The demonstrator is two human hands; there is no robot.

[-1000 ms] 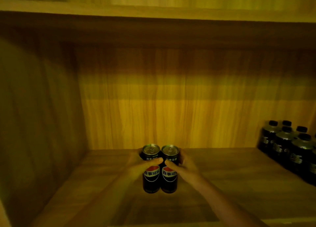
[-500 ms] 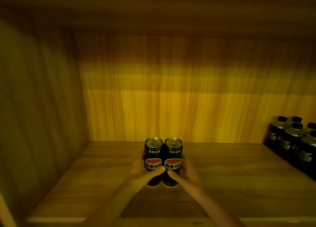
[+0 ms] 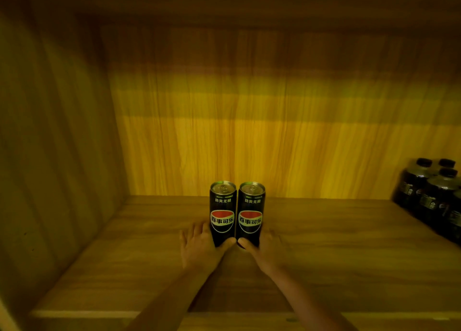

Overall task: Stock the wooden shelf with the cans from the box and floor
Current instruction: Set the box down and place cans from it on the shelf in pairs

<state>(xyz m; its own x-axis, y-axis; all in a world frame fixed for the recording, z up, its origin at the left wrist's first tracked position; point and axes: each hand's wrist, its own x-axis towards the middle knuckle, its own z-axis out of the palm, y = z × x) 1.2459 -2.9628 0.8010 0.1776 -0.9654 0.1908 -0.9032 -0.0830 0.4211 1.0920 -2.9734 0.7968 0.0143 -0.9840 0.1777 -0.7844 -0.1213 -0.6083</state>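
Observation:
Two black cola cans stand upright and touching on the wooden shelf board (image 3: 336, 256), near its middle: the left can (image 3: 222, 213) and the right can (image 3: 251, 214). My left hand (image 3: 199, 248) lies low beside the left can's base, fingers spread along the can's left side and thumb tip against its front foot. My right hand (image 3: 265, 249) mirrors it at the right can's base, thumb on the front foot and fingers partly hidden beside the can. Neither hand wraps a can.
Several dark bottles with black caps (image 3: 434, 196) stand in a cluster at the shelf's right end. The shelf's left side wall (image 3: 55, 156) and back panel (image 3: 274, 143) close the bay. The front lip (image 3: 99, 314) runs under my forearms.
The two cans moved deeper onto the shelf and now stand on the board. Both hands slid from mid-can down to the bases and their fingers loosened.

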